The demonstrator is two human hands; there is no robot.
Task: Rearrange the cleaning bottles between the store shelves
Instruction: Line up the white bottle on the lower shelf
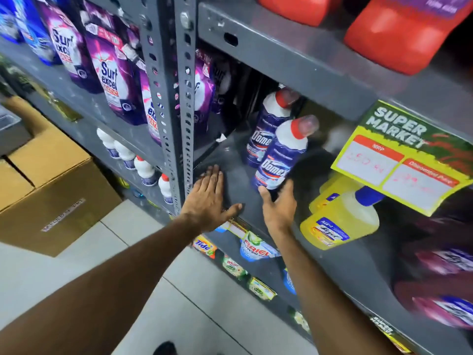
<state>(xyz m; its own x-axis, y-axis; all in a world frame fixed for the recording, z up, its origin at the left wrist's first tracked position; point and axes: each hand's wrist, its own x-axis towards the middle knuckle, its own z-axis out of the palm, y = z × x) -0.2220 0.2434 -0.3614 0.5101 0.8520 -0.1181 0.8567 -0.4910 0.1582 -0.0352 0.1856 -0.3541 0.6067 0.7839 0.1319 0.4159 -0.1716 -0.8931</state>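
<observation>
Two blue Domex bottles with white shoulders and red caps stand on a grey metal shelf [230, 175]. My right hand [279, 206] grips the base of the nearer Domex bottle [281, 155], which leans slightly to the right. The second Domex bottle [268, 126] stands just behind it, deeper in the shelf. My left hand [207, 198] lies flat on the shelf to the left, fingers spread, holding nothing. Several white bottles with red caps [143, 167] stand in a row on the lower left shelf.
A perforated grey upright post [176, 98] divides the shelves. Purple Surf Excel pouches [112, 78] fill the left shelf. Yellow jugs [340, 219] sit to the right under a yellow price sign [399, 157]. Red jugs [399, 32] stand above. Cardboard boxes [51, 180] rest on the floor at left.
</observation>
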